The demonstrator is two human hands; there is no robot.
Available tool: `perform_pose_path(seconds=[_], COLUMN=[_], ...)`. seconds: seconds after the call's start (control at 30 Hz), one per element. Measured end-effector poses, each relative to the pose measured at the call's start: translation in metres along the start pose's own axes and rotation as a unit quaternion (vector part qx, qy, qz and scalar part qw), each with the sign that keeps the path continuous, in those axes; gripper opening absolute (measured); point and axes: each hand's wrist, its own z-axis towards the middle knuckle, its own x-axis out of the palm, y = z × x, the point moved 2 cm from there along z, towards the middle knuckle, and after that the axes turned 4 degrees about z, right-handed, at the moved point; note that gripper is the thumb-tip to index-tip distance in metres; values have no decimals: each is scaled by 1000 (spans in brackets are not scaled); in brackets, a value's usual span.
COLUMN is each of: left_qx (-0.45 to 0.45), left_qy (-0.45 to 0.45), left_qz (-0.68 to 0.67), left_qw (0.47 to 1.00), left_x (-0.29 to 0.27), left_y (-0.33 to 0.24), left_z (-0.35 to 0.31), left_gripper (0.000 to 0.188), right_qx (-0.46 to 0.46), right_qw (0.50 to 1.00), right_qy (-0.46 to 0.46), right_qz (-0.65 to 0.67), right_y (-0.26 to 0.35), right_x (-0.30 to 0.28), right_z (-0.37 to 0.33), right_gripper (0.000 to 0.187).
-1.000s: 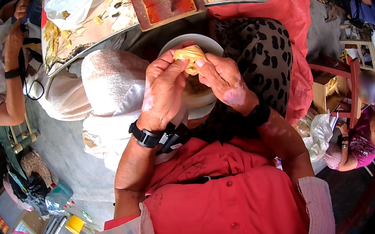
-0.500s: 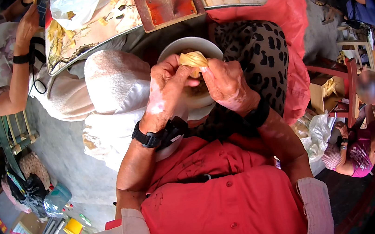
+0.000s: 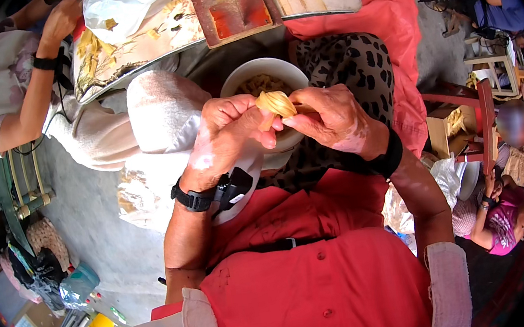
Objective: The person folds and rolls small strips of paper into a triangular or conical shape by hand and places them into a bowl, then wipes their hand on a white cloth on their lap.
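A small bundle of pale yellow, ribbed strip material (image 3: 277, 103), folded or twisted into a knot-like shape, is held up in front of me. My left hand (image 3: 222, 129) pinches its left side between thumb and fingers. From the other side my right hand (image 3: 335, 118) grips it, with the thumb pressed at its lower edge. What the strip is made of I cannot tell. Just beyond and partly under my hands stands a round white tub (image 3: 230, 76). Yellow-brown pieces (image 3: 260, 84) lie in it, partly hidden by my fingers.
A wooden stand with a red plate (image 3: 242, 15) and a low table (image 3: 174, 30) with yellow scraps and a white plastic bag (image 3: 125, 10) are ahead. White cloth (image 3: 163, 104) covers my left knee. Red sheeting (image 3: 405, 80) lies at right. Other people sit on both sides.
Both hands and the bundle have come slightly nearer to me, showing more of the tub's contents. The bundle has turned, and my right hand's fingers have shifted on it.
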Motion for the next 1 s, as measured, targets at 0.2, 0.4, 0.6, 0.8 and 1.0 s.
perform_pose_path(seconds=[0.2, 0.4, 0.6, 0.8, 1.0], left_qx=[19, 60, 50, 120, 60], left_qy=[2, -12, 14, -2, -66], left_qz=[73, 72, 121, 394, 464], left_qw=[997, 996, 991, 911, 881], left_x=[-8, -20, -14, 3, 18], left_y=[-11, -22, -38, -46, -26], left_z=[-9, -19, -18, -4, -1], left_gripper=[21, 19, 21, 32, 22], right_qx=[36, 55, 83, 85, 79], right_qw=[998, 998, 994, 994, 994], right_qy=[31, 22, 49, 46, 47], right_qz=[28, 24, 46, 60, 57], right_y=[5, 16, 17, 15, 9], right_x=[-11, -24, -24, -20, -19], right_z=[-6, -7, -7, -8, -12], right_gripper=[15, 10, 9, 7, 6])
